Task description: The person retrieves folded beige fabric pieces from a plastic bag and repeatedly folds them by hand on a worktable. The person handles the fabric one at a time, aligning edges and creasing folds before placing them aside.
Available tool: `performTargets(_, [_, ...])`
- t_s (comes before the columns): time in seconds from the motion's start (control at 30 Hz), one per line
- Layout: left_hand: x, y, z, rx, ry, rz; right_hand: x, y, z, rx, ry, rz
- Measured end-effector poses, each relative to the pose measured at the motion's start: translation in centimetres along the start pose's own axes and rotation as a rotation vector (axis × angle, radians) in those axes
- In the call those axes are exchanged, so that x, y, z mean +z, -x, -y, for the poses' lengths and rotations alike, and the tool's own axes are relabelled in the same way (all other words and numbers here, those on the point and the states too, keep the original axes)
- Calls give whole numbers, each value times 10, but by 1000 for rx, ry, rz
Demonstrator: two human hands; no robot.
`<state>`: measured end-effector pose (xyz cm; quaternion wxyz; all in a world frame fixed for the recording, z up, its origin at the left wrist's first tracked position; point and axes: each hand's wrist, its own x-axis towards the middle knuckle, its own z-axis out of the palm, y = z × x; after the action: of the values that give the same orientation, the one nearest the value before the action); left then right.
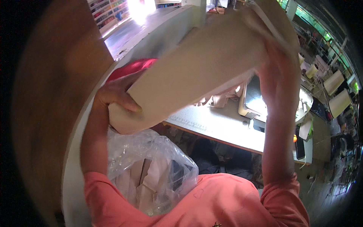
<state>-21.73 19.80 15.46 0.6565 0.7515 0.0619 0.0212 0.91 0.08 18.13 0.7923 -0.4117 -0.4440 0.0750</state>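
Both grips are closed on one stack of beige fabric pieces (196,72), held up in the air close to the face: the left hand (115,96) pinches its lower left end with the thumb on top, and the right hand (278,81) clamps its upper right end. The stack slopes up to the right and blurs at that end.

Below it runs the white surface (223,128) with a sewing machine (253,102) and more beige cloth (217,99) at its base. A clear plastic bag (151,166) of similar pieces lies in the lap, against the coral shirt (223,200). A red cloth (132,68) shows behind the left hand.

The risk, as I judge it, is the stack fanning apart: only its ends are held, so the middle layers could slide out and drop onto the surface or the bag. The raised stack also hides the machine.
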Motion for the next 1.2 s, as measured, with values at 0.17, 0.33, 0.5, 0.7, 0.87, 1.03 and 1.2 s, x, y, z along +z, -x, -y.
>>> performTargets(0.17, [-6,-110,40,-342,-449,583,-53,125,-35,288,-188,-530])
performTargets(0.33, [23,-168,119,-366,-583,608,-170,244,-124,373,1009,-194])
performTargets(0.5, [23,-132,88,-119,-846,204,-147,216,-48,988,140,-734])
performTargets(0.7, [78,-92,109,247,-1389,-6,-93,146,-34,237,1040,471])
performTargets(0.87, [64,-92,133,246,-1419,-97,-138,129,-55,277,1487,775])
performTargets(1.03, [41,-58,137,93,-1234,-288,-157,154,-48,417,1414,602])
performTargets(1.2, [31,-42,141,-337,-107,-718,-165,163,-55,465,1305,488])
